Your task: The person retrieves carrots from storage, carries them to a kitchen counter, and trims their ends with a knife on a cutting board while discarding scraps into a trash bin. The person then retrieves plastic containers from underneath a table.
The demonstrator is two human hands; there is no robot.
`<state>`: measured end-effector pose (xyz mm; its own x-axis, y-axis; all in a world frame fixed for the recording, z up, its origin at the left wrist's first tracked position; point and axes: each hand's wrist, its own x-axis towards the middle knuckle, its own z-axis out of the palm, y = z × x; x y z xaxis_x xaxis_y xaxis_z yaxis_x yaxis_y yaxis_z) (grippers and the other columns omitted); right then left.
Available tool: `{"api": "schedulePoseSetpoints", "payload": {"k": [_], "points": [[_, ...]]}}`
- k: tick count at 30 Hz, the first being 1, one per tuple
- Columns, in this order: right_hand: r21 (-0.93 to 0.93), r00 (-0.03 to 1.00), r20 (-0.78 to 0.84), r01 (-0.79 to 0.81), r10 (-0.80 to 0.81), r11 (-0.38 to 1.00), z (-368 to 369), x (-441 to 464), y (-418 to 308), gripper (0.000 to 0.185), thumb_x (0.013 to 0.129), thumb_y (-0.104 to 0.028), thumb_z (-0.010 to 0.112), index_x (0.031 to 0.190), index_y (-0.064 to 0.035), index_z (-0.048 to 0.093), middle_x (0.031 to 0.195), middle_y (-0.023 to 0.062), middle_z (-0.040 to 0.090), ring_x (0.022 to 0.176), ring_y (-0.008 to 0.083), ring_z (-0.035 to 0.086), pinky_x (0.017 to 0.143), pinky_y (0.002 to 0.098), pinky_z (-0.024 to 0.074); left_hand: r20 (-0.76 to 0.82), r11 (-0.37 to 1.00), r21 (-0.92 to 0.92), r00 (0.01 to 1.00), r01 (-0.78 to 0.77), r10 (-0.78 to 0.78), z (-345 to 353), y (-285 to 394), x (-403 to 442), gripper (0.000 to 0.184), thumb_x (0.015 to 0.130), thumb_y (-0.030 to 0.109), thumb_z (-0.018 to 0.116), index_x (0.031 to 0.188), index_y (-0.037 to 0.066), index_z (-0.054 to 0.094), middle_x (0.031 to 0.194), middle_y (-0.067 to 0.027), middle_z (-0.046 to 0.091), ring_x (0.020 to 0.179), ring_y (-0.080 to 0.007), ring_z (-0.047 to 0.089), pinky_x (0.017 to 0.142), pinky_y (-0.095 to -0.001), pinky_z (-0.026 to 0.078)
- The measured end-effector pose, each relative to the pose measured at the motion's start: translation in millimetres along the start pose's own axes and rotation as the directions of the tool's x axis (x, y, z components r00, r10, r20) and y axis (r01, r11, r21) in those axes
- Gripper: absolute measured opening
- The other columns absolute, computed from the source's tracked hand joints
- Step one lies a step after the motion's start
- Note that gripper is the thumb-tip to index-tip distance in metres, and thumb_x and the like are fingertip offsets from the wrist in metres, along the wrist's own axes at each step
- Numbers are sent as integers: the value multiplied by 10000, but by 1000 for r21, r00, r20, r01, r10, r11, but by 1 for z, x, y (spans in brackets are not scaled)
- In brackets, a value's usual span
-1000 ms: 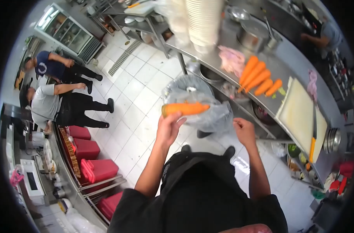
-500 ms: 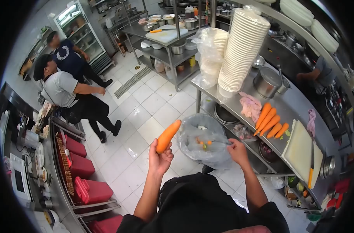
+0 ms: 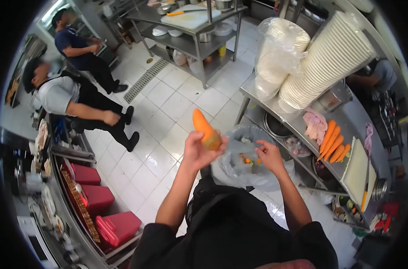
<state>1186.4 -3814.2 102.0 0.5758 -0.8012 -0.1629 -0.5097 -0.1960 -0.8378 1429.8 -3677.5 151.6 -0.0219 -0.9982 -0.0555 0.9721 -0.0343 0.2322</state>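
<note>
My left hand is closed around the thick end of a carrot, whose narrower tip points up and away from me. My right hand hovers over the near right part of a bin lined with a clear plastic bag, its fingers curled together. Whatever those fingers hold, if anything, is too small to make out. Orange and green scraps lie inside the bag. Several more carrots rest side by side on the steel table to the right, beside a pink cloth.
A white cutting board with an orange-handled knife lies on the right table. Tall stacks of white containers stand behind the carrots. Two people stand at the left, near red bins. Another person works at far right.
The carrot has turned so its thick end faces me, and my left hand has shifted right and up. My right hand has risen slightly. The view has swung, and the two people have moved.
</note>
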Motion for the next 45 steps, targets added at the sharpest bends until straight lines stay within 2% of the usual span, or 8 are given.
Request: {"api": "schedulePoseSetpoints", "payload": {"k": [7,16,27,31,34,37,40,45], "points": [[123,907,-270,-299,322,946,46,-62,10,318,826,-136,659,1117,-11,628,763,128,674,662,179,632,642,302,496,123,912,407,992,-49,-2,-7,100,185,389,722,116,570,1076,-28,494,1357,-226,436,967,-326,584,867,-405,454],[213,614,-554,-548,562,809,97,-124,-18,314,795,-196,684,1067,-42,659,756,149,678,728,276,673,695,360,527,123,824,510,928,245,-351,-68,101,399,469,733,139,600,1171,63,452,1082,-46,535,920,-229,558,738,-367,480],[130,734,-575,-353,361,926,126,-44,-13,298,807,-244,655,1027,-43,663,813,160,681,757,305,666,702,379,523,17,581,796,953,170,-302,-58,156,316,283,733,130,629,993,65,537,947,-60,577,774,-172,556,654,-325,479],[544,841,-132,-381,525,748,131,22,1,472,896,-418,562,1123,-6,596,905,163,678,848,214,664,711,349,519,86,673,726,951,144,-296,-21,146,238,286,729,114,616,995,51,531,995,-105,560,818,-206,549,664,-345,486],[840,778,293,-488,556,240,152,70,6,772,881,-624,469,1360,-25,388,1111,261,598,977,310,630,820,399,514,124,716,685,948,132,-293,-2,126,188,294,730,111,608,1004,47,523,1039,-132,544,832,-232,542,676,-361,487],[773,683,633,-576,364,-265,168,96,-9,1006,832,-742,407,1469,-28,94,1242,312,487,1080,389,569,918,481,471,114,759,626,941,180,-318,21,93,144,310,732,135,614,1015,47,525,1056,-132,544,837,-235,540,677,-367,486],[687,665,704,-548,249,-477,173,100,-34,1041,793,-774,436,1442,-4,170,1218,289,478,1103,391,526,936,518,448,105,789,574,936,219,-336,37,69,112,323,729,175,635,1011,55,534,1065,-114,546,845,-223,535,668,-351,476],[794,788,605,-586,112,-160,155,100,-25,859,849,-620,522,1394,-31,215,1120,239,503,1020,335,559,908,490,477,99,838,495,943,231,-318,64,43,81,339,720,238,670,994,78,551,1070,-64,550,845,-173,506,638,-296,455]]}}
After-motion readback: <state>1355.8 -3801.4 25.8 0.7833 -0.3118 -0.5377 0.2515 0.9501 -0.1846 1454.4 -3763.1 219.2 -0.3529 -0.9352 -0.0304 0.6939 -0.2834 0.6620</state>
